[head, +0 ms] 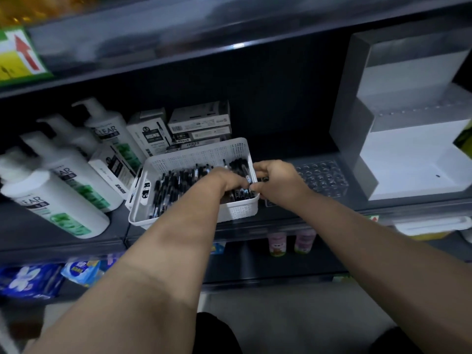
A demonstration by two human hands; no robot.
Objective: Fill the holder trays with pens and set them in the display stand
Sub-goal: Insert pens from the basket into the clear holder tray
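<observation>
Pens (176, 186) in basket (196, 152), left hand (226, 178) inside, right hand (275, 181) at its rim

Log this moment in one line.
left hand grips pens in basket | right hand pinches pens at rim | holder tray right of basket

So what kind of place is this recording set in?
Most likely a retail shop: dark shelving holds a row of identical shampoo bottles, stacked pen boxes and a tiered white display stand, with packaged goods on the shelf below.

Bare left hand (231, 180), right hand (277, 183); black trousers (217, 334).
</observation>
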